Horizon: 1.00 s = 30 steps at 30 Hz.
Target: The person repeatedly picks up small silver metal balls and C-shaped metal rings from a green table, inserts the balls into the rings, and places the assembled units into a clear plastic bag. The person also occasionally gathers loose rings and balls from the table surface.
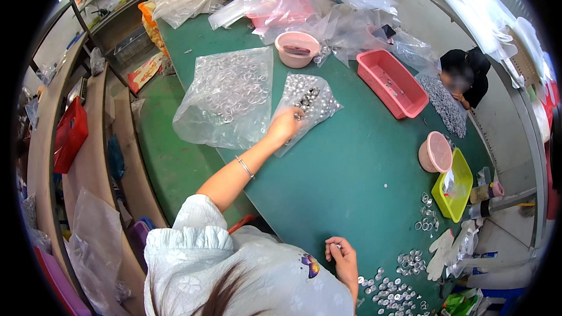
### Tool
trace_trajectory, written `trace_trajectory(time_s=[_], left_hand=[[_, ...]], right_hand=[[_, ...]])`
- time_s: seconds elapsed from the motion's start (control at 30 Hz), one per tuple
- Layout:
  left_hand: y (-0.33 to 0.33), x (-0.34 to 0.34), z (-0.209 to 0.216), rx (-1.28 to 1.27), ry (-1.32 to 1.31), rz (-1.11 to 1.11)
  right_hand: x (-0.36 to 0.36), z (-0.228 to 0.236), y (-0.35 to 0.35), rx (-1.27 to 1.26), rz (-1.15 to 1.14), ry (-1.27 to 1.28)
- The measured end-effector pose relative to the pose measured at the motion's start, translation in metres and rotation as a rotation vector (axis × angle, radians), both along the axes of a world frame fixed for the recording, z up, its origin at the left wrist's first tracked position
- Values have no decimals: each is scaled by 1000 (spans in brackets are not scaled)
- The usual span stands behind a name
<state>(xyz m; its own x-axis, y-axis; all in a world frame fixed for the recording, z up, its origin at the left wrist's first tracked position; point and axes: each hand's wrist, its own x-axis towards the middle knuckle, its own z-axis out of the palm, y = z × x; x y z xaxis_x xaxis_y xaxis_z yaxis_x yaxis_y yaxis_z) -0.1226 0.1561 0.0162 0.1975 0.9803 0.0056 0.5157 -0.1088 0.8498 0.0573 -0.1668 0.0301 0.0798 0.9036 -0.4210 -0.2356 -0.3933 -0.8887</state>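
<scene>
My left hand point(285, 124) reaches to the mouth of a smaller clear plastic bag point(322, 112) of round silvery metal parts point(309, 95). Its fingers curl in among the parts, and whatever they pinch is hidden. Left of it lies a larger clear bag point(190, 118) full of silvery metal rings point(231, 82). Near the table's front edge, my right hand point(345, 260) is closed, with a small silvery metal piece point(338, 246) showing between thumb and fingers. Loose round metal parts point(391, 294) are spread just to its right.
On the green table point(328, 181) stand a pink bowl point(297, 60), a pink tray point(417, 105), a lidded pink tub point(436, 152) and a yellow-green basket point(438, 190). A glove point(438, 257) lies at right. Another person point(477, 76) sits across the table. Shelves point(93, 140) line the left.
</scene>
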Motion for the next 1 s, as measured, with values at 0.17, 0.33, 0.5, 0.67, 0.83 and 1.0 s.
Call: trace_trajectory(time_s=[0.17,0.33,0.5,0.67,0.83,1.0], left_hand=[[24,-9,-35,145,200,-165],[21,4,-24,219,381,-159],[3,-5,-15,337,180,-92],[4,-11,-9,357,139,-44],[13,-12,-12,-474,-925,63],[15,-22,-6,-628,-1308,-152]], right_hand=[[-5,-1,5,11,-55,22],[-9,-3,5,15,-74,22],[-10,-3,-2,14,-114,19],[-13,-7,-6,50,-129,26],[-19,-7,-13,47,-139,30],[-18,-10,-20,87,-139,81]])
